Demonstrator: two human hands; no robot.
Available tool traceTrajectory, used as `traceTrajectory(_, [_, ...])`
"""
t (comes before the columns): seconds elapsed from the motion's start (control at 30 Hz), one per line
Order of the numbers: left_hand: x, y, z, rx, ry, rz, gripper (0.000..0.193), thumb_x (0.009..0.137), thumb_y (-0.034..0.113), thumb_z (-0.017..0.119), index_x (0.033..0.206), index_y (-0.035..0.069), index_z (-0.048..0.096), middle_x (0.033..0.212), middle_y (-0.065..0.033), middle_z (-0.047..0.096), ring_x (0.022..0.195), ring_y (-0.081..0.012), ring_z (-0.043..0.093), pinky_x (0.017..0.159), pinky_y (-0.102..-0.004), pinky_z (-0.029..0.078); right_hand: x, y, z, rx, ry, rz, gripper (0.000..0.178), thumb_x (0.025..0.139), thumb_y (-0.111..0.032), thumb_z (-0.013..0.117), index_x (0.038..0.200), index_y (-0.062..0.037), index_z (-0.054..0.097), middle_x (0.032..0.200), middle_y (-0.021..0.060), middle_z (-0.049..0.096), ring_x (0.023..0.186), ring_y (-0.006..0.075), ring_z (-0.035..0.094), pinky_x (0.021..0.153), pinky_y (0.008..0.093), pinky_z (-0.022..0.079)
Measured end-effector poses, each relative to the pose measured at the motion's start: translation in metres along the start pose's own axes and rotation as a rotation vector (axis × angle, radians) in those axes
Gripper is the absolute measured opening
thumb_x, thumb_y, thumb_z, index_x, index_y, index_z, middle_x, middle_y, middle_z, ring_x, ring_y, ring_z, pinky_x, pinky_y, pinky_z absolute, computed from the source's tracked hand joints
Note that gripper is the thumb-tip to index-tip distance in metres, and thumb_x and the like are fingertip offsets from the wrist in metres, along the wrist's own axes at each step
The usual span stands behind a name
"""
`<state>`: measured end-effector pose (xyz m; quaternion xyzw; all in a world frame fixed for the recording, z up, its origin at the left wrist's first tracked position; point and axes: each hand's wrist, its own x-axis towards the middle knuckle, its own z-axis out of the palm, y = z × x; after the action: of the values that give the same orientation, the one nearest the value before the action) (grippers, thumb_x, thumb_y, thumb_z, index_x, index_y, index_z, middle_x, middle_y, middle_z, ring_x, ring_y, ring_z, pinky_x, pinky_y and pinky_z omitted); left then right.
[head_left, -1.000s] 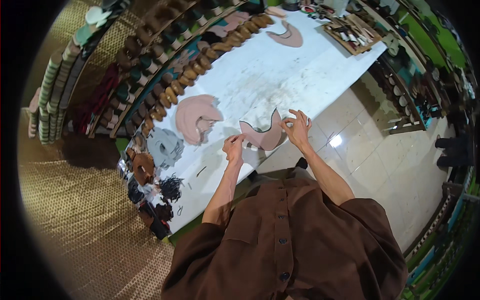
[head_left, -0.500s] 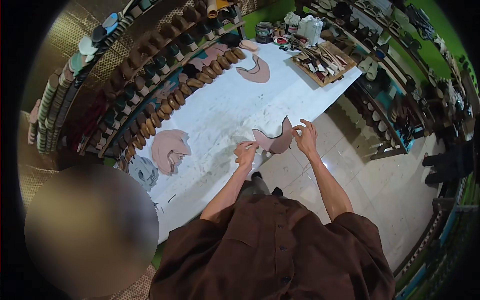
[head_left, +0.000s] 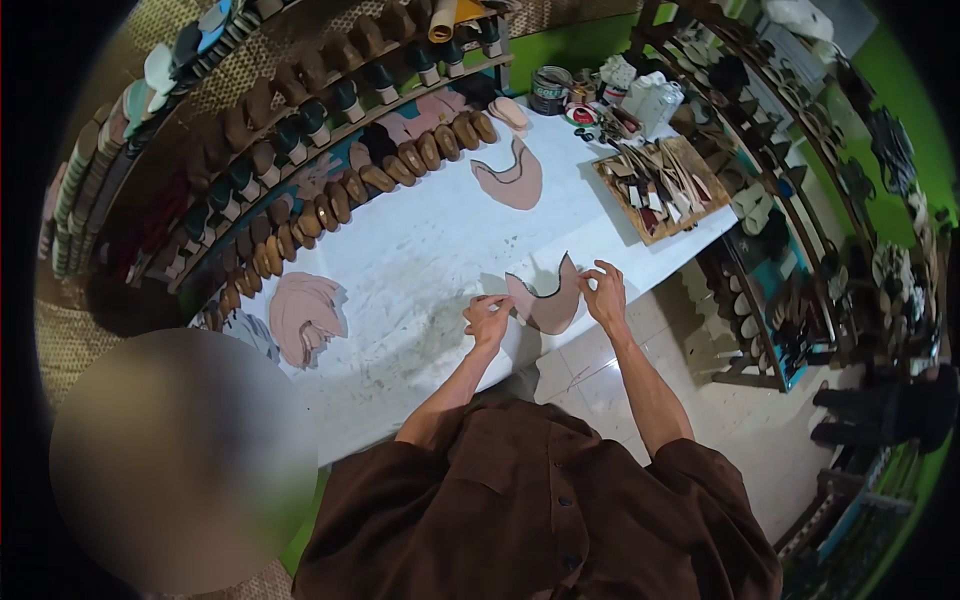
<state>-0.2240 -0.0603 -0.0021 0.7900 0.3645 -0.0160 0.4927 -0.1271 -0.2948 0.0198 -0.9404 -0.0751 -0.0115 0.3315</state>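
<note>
Between my hands is a curved, dusty-pink leather shoe piece (head_left: 545, 309) with a dark inner edge, held over the near side of the white table (head_left: 400, 290). My left hand (head_left: 487, 320) pinches its left end between thumb and finger. On the other side, my right hand (head_left: 604, 294) is pinched at its right edge. A similar crescent-shaped pink piece (head_left: 517, 186) lies flat farther back on the table. To the left rests a fanned stack of pink pieces (head_left: 302, 318).
A row of wooden shoe lasts (head_left: 378, 179) lines the table's far left edge. A wooden tray of tools (head_left: 665, 190) stands at the back right, beside a tin (head_left: 551, 91) and white bottles (head_left: 654, 102). Shelves of shoes surround the table. A blurred round patch covers the lower left.
My view has shifted, so the table and shelves sit differently. The pink piece has come further over the tabletop, still held by both hands.
</note>
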Motion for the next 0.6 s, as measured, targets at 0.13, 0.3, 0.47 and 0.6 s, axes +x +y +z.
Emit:
traceTrajectory(0.13, [0.025, 0.01, 0.015, -0.037, 0.051, 0.009, 0.029, 0.083, 0.048, 0.084, 0.101, 0.026, 0.086, 0.132, -0.0068, 0.064, 0.136, -0.0331, 0.043, 0.109, -0.0607, 0.028, 0.042, 0.004, -0.001, 0.007, -0.043, -0.026, 0.021, 0.092, -0.028, 0.081, 0.104, -0.0114, 0.084, 0.141, 0.0167, 0.065, 0.133, 0.0397, 0.056, 0.109, 0.0483, 0.049])
traceTrajectory(0.3, [0.049, 0.03, 0.032, -0.074, 0.129, -0.027, 0.028, 0.084, 0.049, 0.084, 0.101, 0.026, 0.086, 0.131, -0.008, 0.064, 0.135, -0.0332, 0.044, 0.11, -0.0603, 0.028, 0.095, 0.006, 0.003, -0.017, -0.061, -0.107, 0.02, 0.091, -0.026, 0.079, 0.106, -0.0121, 0.084, 0.138, 0.0139, 0.065, 0.128, 0.0388, 0.057, 0.105, 0.0477, 0.051])
traceTrajectory(0.47, [0.079, 0.066, 0.039, -0.077, 0.185, -0.124, 0.027, 0.084, 0.046, 0.085, 0.103, 0.027, 0.087, 0.135, -0.0087, 0.065, 0.13, -0.0303, 0.056, 0.115, -0.0584, 0.033, 0.148, 0.013, 0.011, 0.026, -0.107, -0.118, 0.021, 0.093, -0.027, 0.078, 0.103, -0.0102, 0.083, 0.139, 0.0128, 0.065, 0.13, 0.0374, 0.057, 0.106, 0.0485, 0.051])
traceTrajectory(0.6, [0.114, 0.072, 0.04, -0.132, 0.335, -0.115, 0.032, 0.084, 0.042, 0.086, 0.104, 0.017, 0.086, 0.124, -0.0088, 0.072, 0.112, -0.0263, 0.067, 0.105, -0.0461, 0.047, 0.192, 0.005, 0.025, 0.085, -0.174, -0.141, 0.024, 0.094, -0.03, 0.076, 0.101, -0.0078, 0.082, 0.14, 0.0119, 0.064, 0.131, 0.0363, 0.057, 0.106, 0.0494, 0.051])
